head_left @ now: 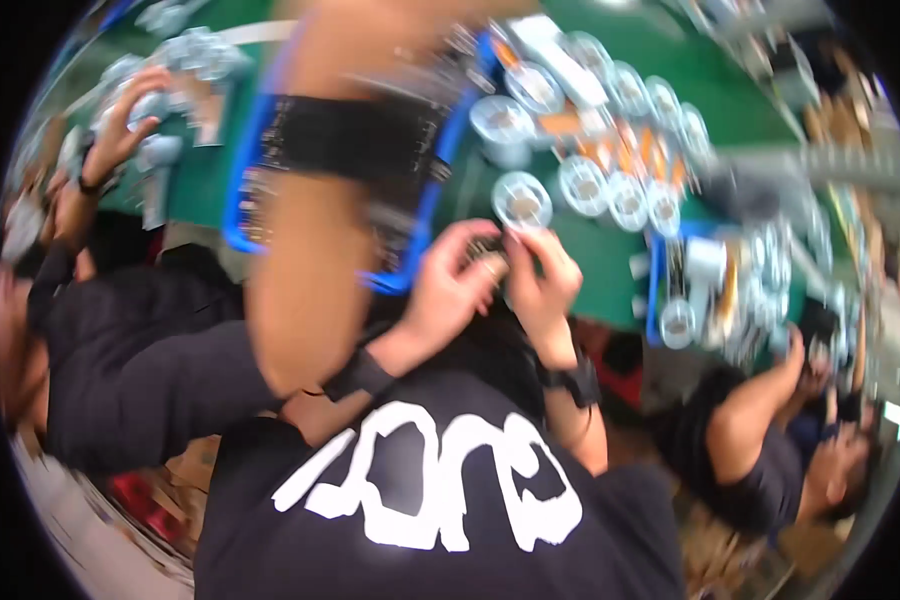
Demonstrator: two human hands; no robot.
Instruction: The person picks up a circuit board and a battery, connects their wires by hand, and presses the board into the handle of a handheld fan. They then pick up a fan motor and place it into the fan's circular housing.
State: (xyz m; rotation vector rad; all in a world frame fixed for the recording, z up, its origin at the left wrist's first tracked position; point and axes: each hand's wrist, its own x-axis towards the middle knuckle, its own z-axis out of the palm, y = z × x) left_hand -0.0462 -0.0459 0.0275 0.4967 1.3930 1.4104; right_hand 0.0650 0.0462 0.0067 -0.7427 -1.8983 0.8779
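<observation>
My left hand [452, 285] is closed around a small cluster of dark, brassy metal pieces [482, 245], which look like screws, though blur hides their exact kind. Close beside it, my right hand [544, 285] has thumb and fingers pinched together. Its fingertips meet the near rim of a round white plastic part [522, 202] with a ring-shaped face. Whether that part is in the pinch, or something smaller is, I cannot make out. Left of my hands lies a blue tray [392, 284] with small dark metal parts in it.
A co-worker's blurred arm [305, 260] with a black band reaches across the blue tray from the left. Several round white parts [582, 185] stand on the green table [600, 265]. Another blue tray [656, 290] of white parts is at right. People sit on both sides.
</observation>
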